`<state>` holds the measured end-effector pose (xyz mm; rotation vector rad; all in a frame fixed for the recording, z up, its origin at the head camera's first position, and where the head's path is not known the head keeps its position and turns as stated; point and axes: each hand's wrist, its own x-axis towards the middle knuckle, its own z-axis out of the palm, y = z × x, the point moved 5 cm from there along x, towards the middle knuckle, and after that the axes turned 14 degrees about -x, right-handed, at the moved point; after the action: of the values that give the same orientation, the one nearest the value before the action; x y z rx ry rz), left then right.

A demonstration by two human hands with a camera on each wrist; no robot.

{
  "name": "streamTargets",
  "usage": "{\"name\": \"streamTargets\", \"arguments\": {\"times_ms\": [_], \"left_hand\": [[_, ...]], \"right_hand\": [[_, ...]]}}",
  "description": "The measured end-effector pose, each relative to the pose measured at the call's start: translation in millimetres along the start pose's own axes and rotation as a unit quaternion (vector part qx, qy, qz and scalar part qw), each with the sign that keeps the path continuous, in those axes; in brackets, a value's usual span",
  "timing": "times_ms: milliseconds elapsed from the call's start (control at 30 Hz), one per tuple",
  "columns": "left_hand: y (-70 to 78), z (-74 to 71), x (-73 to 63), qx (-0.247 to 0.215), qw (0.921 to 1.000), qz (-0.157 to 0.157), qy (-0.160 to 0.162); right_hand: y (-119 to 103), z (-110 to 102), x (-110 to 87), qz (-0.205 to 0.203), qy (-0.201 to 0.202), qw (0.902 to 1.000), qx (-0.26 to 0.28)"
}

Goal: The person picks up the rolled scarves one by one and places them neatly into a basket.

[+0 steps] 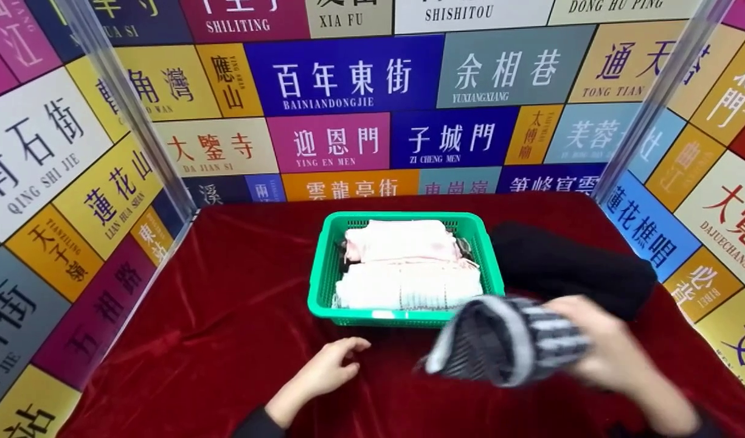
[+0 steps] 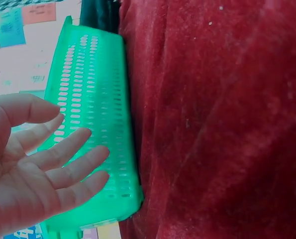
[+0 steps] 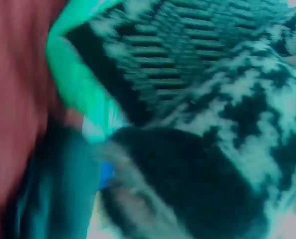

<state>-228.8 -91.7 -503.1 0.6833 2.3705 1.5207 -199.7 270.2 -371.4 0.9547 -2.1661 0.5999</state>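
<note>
My right hand (image 1: 603,347) grips a folded black-and-white patterned knit garment (image 1: 518,340), blurred by motion. It hangs over the front right corner of a green plastic basket (image 1: 316,280), overlapping the rim in the head view. Up close in the right wrist view, the knit (image 3: 247,114) shows a ribbed part and dark bands. Two folded pale garments lie in the basket, a pinkish-white one (image 1: 402,240) behind a white one (image 1: 408,283). My left hand (image 1: 326,368) is in front of the basket, holding nothing, its fingers loosely bent and spread in the left wrist view.
A black folded cloth (image 1: 573,261) lies right of the basket on the dark red velvet cover (image 1: 238,292). Panels with coloured street-name signs (image 1: 348,76) enclose the back and both sides, with clear corner posts (image 1: 652,103).
</note>
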Motion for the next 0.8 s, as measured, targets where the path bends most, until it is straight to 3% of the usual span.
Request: {"name": "streamTargets", "arguments": {"times_ms": [100, 200, 300, 400, 533, 667, 733, 800], "left_hand": [[0.8, -2.7, 7.0, -0.007, 1.0, 0.003, 0.003], [3.3, -8.9, 13.9, -0.023, 0.9995, 0.012, 0.019], [7.5, -14.2, 18.6, -0.051, 0.9979, 0.01, 0.04], [13.2, -14.2, 20.9, -0.043, 0.9972, -0.002, 0.062], [18.6, -5.2, 20.5, 0.071, 0.9951, -0.001, 0.068], [17.1, 6.7, 21.7, 0.197, 0.9783, 0.026, 0.059], [14.6, 11.5, 23.9, 0.239, 0.9689, 0.034, 0.056], [12.3, 14.5, 27.2, 0.261, 0.9632, 0.037, 0.052]], "right_hand": [[-19.8, 38.7, 8.4, -0.019, -0.058, 0.9977, -0.03], [-37.2, 80.6, 12.4, -0.044, -0.089, 0.9914, -0.085], [-50.9, 121.9, 11.5, -0.075, -0.106, 0.98, -0.151], [-59.0, 158.5, 8.8, -0.087, -0.128, 0.9646, -0.214], [-62.3, 193.1, 6.4, -0.083, -0.159, 0.9416, -0.285], [-63.2, 210.5, 2.3, -0.107, -0.159, 0.9214, -0.338], [-61.8, 214.2, -0.1, -0.123, -0.159, 0.9181, -0.342], [-57.4, 215.5, -1.8, -0.127, -0.181, 0.9223, -0.317]]}}
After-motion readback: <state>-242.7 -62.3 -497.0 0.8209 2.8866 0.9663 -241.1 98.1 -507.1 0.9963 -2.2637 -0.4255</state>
